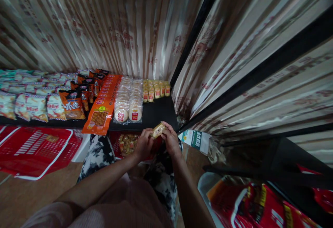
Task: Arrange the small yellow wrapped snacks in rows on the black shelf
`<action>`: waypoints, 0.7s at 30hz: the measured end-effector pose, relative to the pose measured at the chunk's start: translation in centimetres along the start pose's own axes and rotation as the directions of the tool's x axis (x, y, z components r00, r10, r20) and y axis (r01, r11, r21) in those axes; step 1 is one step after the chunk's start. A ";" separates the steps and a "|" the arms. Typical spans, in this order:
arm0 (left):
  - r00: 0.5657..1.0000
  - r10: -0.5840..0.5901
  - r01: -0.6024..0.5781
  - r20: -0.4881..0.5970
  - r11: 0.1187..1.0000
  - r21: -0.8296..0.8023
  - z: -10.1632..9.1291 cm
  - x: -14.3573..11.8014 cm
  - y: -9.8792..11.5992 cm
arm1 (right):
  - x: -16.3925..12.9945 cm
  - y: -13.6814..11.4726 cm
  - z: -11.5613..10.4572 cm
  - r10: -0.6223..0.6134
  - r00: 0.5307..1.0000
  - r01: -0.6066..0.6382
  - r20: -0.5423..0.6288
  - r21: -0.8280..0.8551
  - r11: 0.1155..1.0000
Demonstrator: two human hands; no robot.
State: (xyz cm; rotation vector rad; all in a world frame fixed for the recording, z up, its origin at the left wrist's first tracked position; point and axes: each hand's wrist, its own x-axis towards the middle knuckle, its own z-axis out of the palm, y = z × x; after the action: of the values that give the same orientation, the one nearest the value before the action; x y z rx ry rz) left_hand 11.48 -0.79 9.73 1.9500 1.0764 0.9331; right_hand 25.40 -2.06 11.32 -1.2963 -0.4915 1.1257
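Between my two hands is a small wrapped snack (158, 130), pale gold in clear film, held just in front of the black shelf's edge. My left hand (144, 144) has its fingers closed on the snack's left end. At the other end, my right hand (171, 140) grips it with thumb and fingers. Below my hands, a red basket (114, 146) holds similar gold-wrapped snacks (127, 143). Rows of small gold packets (156, 91) with red labels stand at the right end of the black shelf (158, 112).
Clear-wrapped round white crackers (128, 101), long orange packets (100, 111), orange-and-black bags (72, 103) and white snack bags (36, 106) line the shelf. A red basket (39, 151) stands at lower left. Red packages (262, 203) lie at lower right. Striped plastic sheeting (104, 23) hangs behind, with black poles (197, 26).
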 end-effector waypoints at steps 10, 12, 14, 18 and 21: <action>0.998 -0.050 0.048 0.031 0.997 0.063 1.2 0.7 0.2 | 1.6 -0.1 -0.1 0.011 1.000 -0.012 -0.007 -0.055 0.998; 0.998 -0.059 0.055 0.031 0.994 0.097 1.6 0.7 0.2 | 2.1 0.3 -0.4 0.001 1.000 -0.002 -0.018 -0.091 0.996; 0.997 -0.070 0.065 0.038 0.988 0.137 1.9 0.7 0.3 | 2.6 0.6 -0.7 -0.011 1.000 0.009 -0.023 -0.108 0.994; 0.993 -0.115 0.102 0.038 0.963 0.247 2.2 0.9 0.8 | 3.5 1.1 -1.4 -0.031 0.999 0.029 -0.013 -0.149 0.988; 0.987 -0.160 0.150 0.014 0.950 0.274 2.4 1.2 1.2 | 3.7 1.2 -1.5 -0.060 0.998 0.055 -0.019 -0.185 0.981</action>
State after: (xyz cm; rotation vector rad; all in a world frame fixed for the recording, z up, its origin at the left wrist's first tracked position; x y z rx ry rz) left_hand 14.44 -0.80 9.87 2.0552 1.3758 0.6904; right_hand 27.72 0.21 8.73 -1.4452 -0.6232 1.0337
